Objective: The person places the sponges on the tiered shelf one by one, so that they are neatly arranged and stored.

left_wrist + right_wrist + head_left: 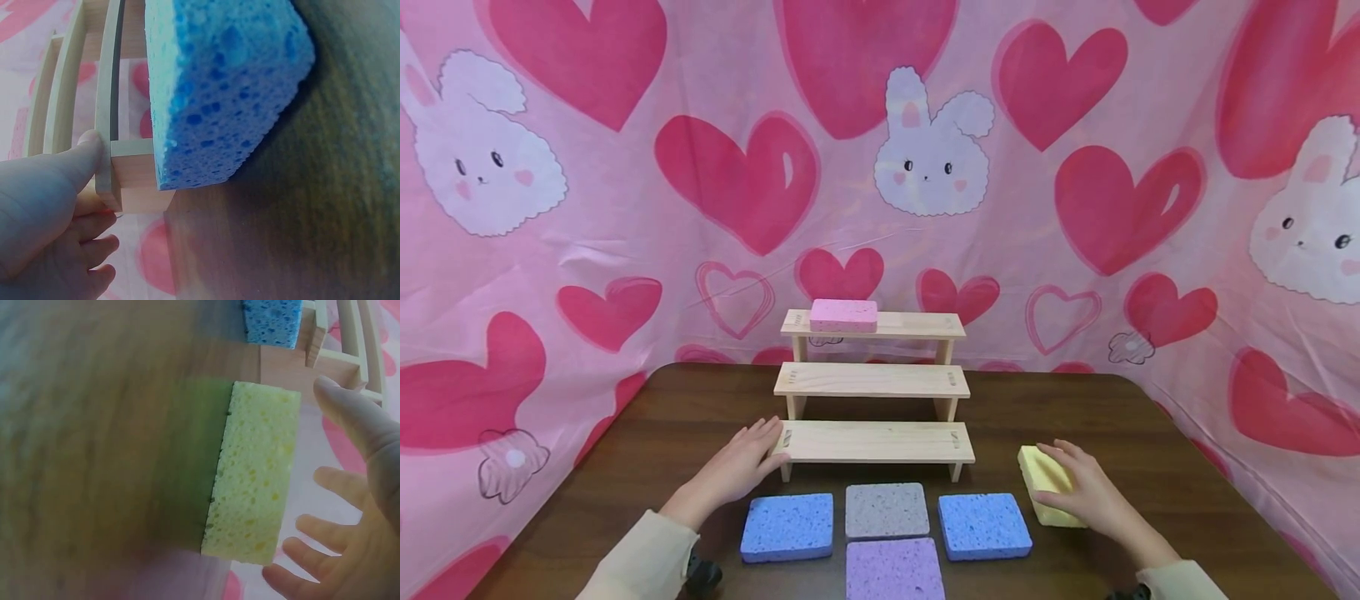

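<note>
Yellow sponge (1047,477), part-hidden by right hand (1088,493)

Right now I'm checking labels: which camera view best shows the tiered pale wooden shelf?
The head view: the pale wooden shelf shows all three tiers, nearly whole. The left wrist shows one end, partly behind a rectangular blue sponge; the right wrist, just part, upper right.
</note>
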`<control>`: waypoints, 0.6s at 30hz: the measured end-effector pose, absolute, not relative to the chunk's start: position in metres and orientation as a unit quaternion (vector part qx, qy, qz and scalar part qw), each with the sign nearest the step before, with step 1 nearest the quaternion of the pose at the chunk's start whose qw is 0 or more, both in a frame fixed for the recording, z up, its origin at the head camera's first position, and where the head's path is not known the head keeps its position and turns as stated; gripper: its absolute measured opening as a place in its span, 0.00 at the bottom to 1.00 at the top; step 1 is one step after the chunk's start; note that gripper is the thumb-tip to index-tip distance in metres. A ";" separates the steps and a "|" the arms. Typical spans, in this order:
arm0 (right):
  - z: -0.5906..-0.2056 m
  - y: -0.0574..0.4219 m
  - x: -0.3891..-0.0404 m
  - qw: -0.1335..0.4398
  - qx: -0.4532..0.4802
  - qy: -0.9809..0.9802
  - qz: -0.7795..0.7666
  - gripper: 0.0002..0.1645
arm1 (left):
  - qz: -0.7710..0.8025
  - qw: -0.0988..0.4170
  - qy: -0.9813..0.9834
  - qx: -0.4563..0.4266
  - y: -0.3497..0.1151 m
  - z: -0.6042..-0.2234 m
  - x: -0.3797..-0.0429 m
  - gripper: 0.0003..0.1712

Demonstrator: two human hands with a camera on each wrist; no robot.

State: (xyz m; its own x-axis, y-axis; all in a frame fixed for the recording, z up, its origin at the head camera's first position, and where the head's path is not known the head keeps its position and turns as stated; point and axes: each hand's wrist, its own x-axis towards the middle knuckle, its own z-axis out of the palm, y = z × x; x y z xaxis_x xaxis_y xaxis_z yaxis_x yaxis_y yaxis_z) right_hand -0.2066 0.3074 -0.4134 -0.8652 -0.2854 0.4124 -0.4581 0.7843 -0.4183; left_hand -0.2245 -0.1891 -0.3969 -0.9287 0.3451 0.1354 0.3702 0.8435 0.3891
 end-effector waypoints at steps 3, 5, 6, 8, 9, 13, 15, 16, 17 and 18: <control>-0.415 0.309 -0.204 0.162 0.192 -0.937 0.241 0.41 | -0.208 0.030 -0.960 -0.186 -0.189 -0.397 -0.224 0.36; -0.416 0.310 -0.203 0.157 0.187 -0.941 0.234 0.42 | -0.208 0.029 -0.960 -0.186 -0.189 -0.397 -0.224 0.36; -0.416 0.310 -0.203 0.153 0.184 -0.943 0.230 0.42 | -0.208 0.029 -0.960 -0.185 -0.189 -0.397 -0.224 0.36; -0.416 0.311 -0.201 0.144 0.180 -0.948 0.222 0.43 | -0.208 0.028 -0.960 -0.185 -0.189 -0.397 -0.224 0.36; -0.416 0.311 -0.200 0.139 0.178 -0.949 0.218 0.44 | -0.209 0.027 -0.960 -0.184 -0.189 -0.397 -0.224 0.36; -0.415 0.311 -0.198 0.108 0.166 -0.957 0.210 0.47 | -0.209 0.027 -0.960 -0.184 -0.190 -0.397 -0.224 0.36; -0.415 0.311 -0.198 0.090 0.159 -0.960 0.211 0.48 | -0.210 0.028 -0.960 -0.184 -0.190 -0.396 -0.224 0.36; -0.415 0.311 -0.198 0.082 0.156 -0.962 0.211 0.49 | -0.210 0.028 -0.960 -0.184 -0.190 -0.396 -0.224 0.36; -0.415 0.311 -0.198 0.075 0.154 -0.963 0.210 0.50 | -0.211 0.029 -0.960 -0.184 -0.190 -0.396 -0.223 0.36; -0.415 0.311 -0.198 0.071 0.152 -0.963 0.210 0.50 | -0.211 0.029 -0.960 -0.184 -0.190 -0.396 -0.223 0.36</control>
State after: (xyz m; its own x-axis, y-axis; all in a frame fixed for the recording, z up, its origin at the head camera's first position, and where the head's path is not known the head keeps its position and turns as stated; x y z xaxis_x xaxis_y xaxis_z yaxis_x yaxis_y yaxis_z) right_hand -0.1977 0.3110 -0.4148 -0.9436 -0.2636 0.2003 -0.3232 0.8652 -0.3834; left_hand -0.2231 -0.1899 -0.3959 -0.9309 0.3402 0.1329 0.3645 0.8439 0.3937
